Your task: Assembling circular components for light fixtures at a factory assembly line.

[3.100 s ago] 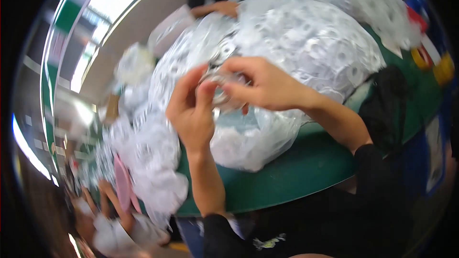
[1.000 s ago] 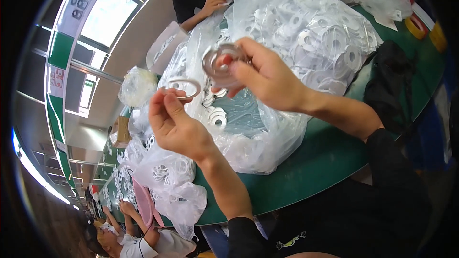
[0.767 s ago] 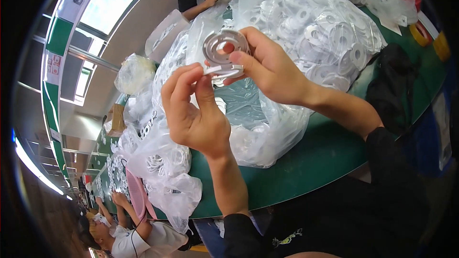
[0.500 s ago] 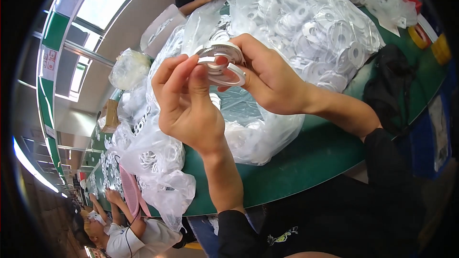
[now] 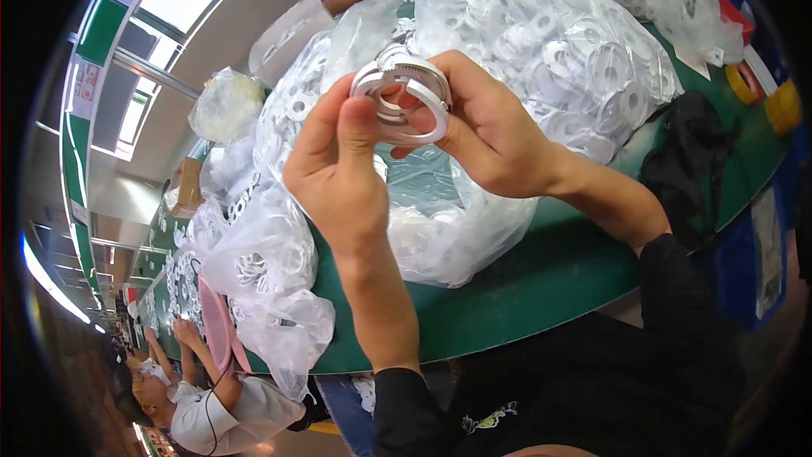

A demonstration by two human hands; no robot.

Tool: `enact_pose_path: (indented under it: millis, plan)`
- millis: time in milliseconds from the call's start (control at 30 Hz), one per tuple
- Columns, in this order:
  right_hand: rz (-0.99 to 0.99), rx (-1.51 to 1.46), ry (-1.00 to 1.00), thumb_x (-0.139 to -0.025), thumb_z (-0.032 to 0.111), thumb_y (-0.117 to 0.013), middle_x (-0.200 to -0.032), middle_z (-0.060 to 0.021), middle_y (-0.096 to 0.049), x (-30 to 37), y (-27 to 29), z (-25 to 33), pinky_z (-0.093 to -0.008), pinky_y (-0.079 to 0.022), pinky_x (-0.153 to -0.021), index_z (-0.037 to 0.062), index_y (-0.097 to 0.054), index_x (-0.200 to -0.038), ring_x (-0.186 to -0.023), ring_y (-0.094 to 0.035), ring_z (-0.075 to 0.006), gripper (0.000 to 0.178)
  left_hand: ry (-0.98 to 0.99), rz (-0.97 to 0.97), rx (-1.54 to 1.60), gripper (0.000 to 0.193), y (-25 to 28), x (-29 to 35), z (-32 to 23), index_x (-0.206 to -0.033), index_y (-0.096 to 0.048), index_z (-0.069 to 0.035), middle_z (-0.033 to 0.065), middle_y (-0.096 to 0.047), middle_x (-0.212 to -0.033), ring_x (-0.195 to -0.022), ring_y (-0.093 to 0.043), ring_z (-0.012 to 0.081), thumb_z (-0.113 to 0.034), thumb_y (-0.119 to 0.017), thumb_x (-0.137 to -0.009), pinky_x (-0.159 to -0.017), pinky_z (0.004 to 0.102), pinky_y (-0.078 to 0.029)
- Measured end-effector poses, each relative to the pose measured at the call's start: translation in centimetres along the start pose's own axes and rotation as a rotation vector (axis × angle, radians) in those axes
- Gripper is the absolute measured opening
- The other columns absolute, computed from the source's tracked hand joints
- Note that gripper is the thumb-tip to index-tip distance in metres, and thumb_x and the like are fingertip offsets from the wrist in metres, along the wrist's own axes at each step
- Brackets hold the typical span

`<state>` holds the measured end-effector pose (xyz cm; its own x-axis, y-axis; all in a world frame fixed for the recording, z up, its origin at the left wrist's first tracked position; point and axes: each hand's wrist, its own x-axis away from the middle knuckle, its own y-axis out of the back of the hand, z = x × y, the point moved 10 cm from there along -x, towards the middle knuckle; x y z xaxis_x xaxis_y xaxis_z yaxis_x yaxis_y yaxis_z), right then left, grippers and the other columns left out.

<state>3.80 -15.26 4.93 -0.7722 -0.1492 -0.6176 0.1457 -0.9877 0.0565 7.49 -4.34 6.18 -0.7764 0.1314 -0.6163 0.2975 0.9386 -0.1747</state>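
Above the bags, both my hands hold a white plastic ring assembly, with a toothed edge along its top and a curved white band at its front. My left hand is closed on its left side, thumb in front. My right hand grips the right side, some fingers hidden behind the ring. Below the hands lies an open clear plastic bag with white parts in it. Right behind is a large clear bag full of white rings.
The green table carries more bags of white parts at left, beside a pink racket-like thing. A black cloth item and yellow tape rolls lie at right. One person works opposite, another at lower left.
The ring assembly has turned so its open face shows more, and my left fingers have closed in around its side. The opposite person's hands have shifted slightly.
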Motion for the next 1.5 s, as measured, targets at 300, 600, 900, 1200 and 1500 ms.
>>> enact_pose_path:
  millis: [300,600,900,1200,1500]
  plan:
    - [0.177,-0.171,0.024,-0.093,0.027,-0.036,-0.102,-0.0096,-0.052,-0.6,-0.7,2.0,-0.0254,-0.044,-0.077,-0.0036,-0.04,-0.113,-0.089,-0.054,-0.0139,0.037,-0.037,-0.035,-0.035,0.026,1.6,-0.6,-1.5,-0.099,-0.059,0.005,0.0061,-0.062,-0.083,-0.072,-0.054,0.0093,-0.014,-0.061,-0.081,-0.067,0.0192,-0.043]
    - [-0.239,0.08,0.107,-0.09,0.021,-0.043,-0.07,-0.0108,-0.058,-0.4,3.2,1.6,-0.0257,-0.045,-0.053,-0.0002,-0.053,-0.089,-0.06,-0.058,-0.0169,0.024,-0.047,-0.003,-0.042,0.023,-1.0,0.5,-1.0,-0.1,-0.057,0.006,0.0088,-0.061,-0.088,-0.079,-0.056,0.0127,-0.008,-0.058,-0.082,-0.072,0.023,-0.044]
    - [-0.229,0.313,0.212,-0.087,0.018,-0.047,-0.062,-0.0074,-0.056,-0.6,4.2,2.4,-0.024,-0.041,-0.05,-0.0015,-0.056,-0.079,-0.054,-0.049,-0.0097,0.023,0.072,0.14,-0.217,0.016,-1.3,0.0,0.5,-0.096,-0.055,0.005,0.0053,-0.058,-0.085,-0.074,-0.05,0.0071,-0.003,-0.054,-0.083,-0.066,0.018,-0.039]
    - [0.093,0.272,0.105,-0.084,0.017,-0.047,-0.062,-0.0104,-0.057,-1.4,1.9,1.7,-0.0285,-0.042,-0.053,0.0004,-0.057,-0.077,-0.054,-0.054,-0.0198,0.021,0.085,0.426,-0.298,0.02,-2.7,0.4,0.4,-0.074,-0.051,-0.001,-0.0009,-0.048,-0.063,-0.057,-0.042,0.0045,-0.016,-0.05,-0.087,-0.05,0.018,-0.031]
    - [-0.08,0.432,0.154,-0.084,0.016,-0.048,-0.065,-0.013,-0.055,-1.3,3.1,2.3,-0.0312,-0.042,-0.054,-0.0005,-0.056,-0.075,-0.057,-0.054,-0.0261,0.021,-0.013,0.249,-0.369,0.032,-2.5,0.1,0.6,-0.066,-0.047,-0.003,-0.0021,-0.043,-0.055,-0.046,-0.038,0.0039,-0.024,-0.046,-0.09,-0.043,0.0179,-0.029]
